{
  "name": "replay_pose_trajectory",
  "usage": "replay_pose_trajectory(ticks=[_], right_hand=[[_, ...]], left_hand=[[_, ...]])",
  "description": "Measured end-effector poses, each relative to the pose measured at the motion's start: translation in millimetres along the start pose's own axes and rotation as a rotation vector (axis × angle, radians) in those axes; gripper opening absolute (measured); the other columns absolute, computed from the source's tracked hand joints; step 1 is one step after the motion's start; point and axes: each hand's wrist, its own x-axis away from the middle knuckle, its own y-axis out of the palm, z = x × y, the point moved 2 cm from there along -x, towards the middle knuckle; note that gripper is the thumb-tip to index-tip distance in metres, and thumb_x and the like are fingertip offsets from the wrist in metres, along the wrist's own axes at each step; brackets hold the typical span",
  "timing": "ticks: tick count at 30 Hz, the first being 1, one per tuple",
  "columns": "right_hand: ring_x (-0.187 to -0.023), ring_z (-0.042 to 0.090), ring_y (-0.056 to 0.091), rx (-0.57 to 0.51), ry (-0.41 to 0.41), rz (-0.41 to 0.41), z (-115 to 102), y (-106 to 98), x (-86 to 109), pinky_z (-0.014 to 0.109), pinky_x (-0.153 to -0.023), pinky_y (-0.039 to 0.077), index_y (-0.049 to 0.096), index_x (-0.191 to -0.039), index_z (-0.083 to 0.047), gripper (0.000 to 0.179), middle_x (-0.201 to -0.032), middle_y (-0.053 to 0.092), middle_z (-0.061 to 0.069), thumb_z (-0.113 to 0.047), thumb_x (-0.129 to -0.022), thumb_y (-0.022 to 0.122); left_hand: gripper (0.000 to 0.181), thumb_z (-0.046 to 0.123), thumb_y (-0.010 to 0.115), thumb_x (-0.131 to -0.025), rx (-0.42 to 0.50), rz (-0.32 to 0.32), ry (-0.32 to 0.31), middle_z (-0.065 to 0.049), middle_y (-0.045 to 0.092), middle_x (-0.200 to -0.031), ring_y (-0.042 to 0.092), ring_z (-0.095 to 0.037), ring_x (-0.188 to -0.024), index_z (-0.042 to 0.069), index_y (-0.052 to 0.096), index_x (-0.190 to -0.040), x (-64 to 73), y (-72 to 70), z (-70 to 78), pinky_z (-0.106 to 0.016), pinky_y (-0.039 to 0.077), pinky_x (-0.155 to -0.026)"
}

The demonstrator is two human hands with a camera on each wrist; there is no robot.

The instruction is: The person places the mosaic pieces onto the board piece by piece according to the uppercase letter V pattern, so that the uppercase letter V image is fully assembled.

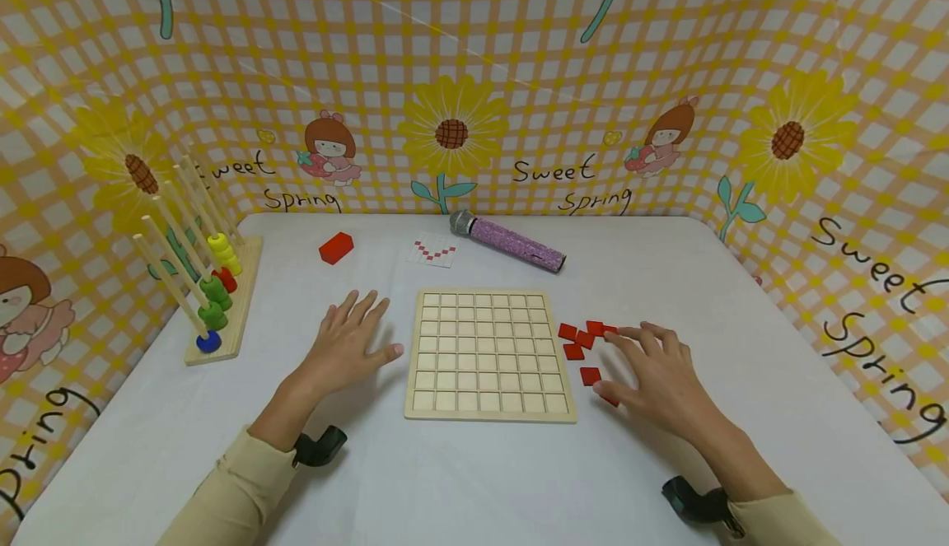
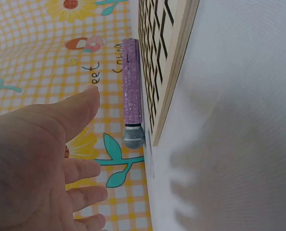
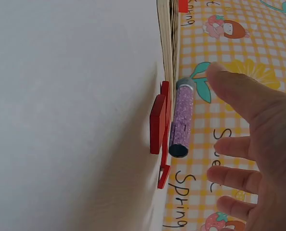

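Observation:
A wooden grid board (image 1: 485,357) with bare square cells lies in the middle of the table. Right of it, several red square tiles (image 1: 574,352) are scattered flat on the cloth. My right hand (image 1: 660,377) hovers over the tiles with fingers spread, partly hiding some; in the right wrist view a gap shows between the hand and the red tiles (image 3: 157,124). To the board's left, my left hand (image 1: 344,344) is held above the table, fingers spread and holding nothing. Its thumb points toward the board (image 2: 169,82) in the left wrist view, without touching it.
Behind the board lie a card (image 1: 433,251) with a red V-shaped pattern and a glittery purple microphone (image 1: 515,243). A red block (image 1: 337,248) sits at the back left. Along the left edge stands a wooden peg rack (image 1: 240,307) with coloured beads. Patterned cloth (image 1: 474,52) walls the back and sides.

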Motion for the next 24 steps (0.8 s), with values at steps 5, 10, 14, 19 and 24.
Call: replay_pose_trajectory(ticks=[5, 10, 14, 19, 24], right_hand=[[-0.117, 0.042, 0.034, -0.002, -0.012, -0.009, 1, 0, 7.1, 0.059, -0.093, 0.03, 0.057, -0.127, -0.007, 0.069, -0.12, 0.054, 0.019, -0.042, -0.071, 0.078], [-0.11, 0.039, 0.039, 0.012, -0.017, -0.023, 2, 1, 12.4, 0.054, -0.088, 0.034, 0.06, -0.123, -0.009, 0.065, -0.115, 0.058, 0.018, -0.04, -0.07, 0.079], [-0.107, 0.039, 0.041, 0.015, -0.009, -0.038, 4, 3, 15.5, 0.053, -0.085, 0.036, 0.064, -0.117, -0.008, 0.058, -0.111, 0.06, 0.016, -0.036, -0.069, 0.08], [-0.1, 0.034, 0.044, 0.014, -0.001, -0.039, 8, 7, 18.9, 0.05, -0.082, 0.036, 0.069, -0.105, -0.009, 0.044, -0.098, 0.063, 0.009, -0.031, -0.069, 0.08], [-0.095, 0.028, 0.045, 0.012, -0.01, -0.023, 11, 9, 21.5, 0.046, -0.08, 0.035, 0.071, -0.098, -0.01, 0.036, -0.091, 0.062, 0.002, -0.029, -0.069, 0.08]], left_hand=[[0.075, 0.047, 0.06, -0.087, 0.007, -0.014, 0.014, -0.018, 0.031, -0.152, 0.019, -0.042, -0.143, 0.005, 0.036, -0.145, -1.1, 2.2, -0.9, -0.063, 0.013, -0.113], [0.072, 0.044, 0.062, -0.087, 0.039, -0.049, 0.025, -0.018, 0.034, -0.151, 0.022, -0.042, -0.142, 0.005, 0.039, -0.143, -2.2, 4.5, -1.3, -0.064, 0.019, -0.111], [0.071, 0.042, 0.064, -0.086, 0.061, -0.077, 0.028, -0.017, 0.035, -0.151, 0.023, -0.042, -0.142, 0.005, 0.041, -0.142, -3.6, 6.9, -1.6, -0.064, 0.022, -0.109], [0.069, 0.037, 0.067, -0.085, 0.094, -0.104, 0.037, -0.016, 0.035, -0.151, 0.023, -0.04, -0.142, 0.006, 0.042, -0.141, -5.6, 10.6, -2.2, -0.063, 0.025, -0.108], [0.068, 0.034, 0.069, -0.084, 0.108, -0.119, 0.063, -0.014, 0.037, -0.15, 0.024, -0.039, -0.141, 0.006, 0.043, -0.141, -7.2, 14.6, -3.7, -0.063, 0.027, -0.107]])
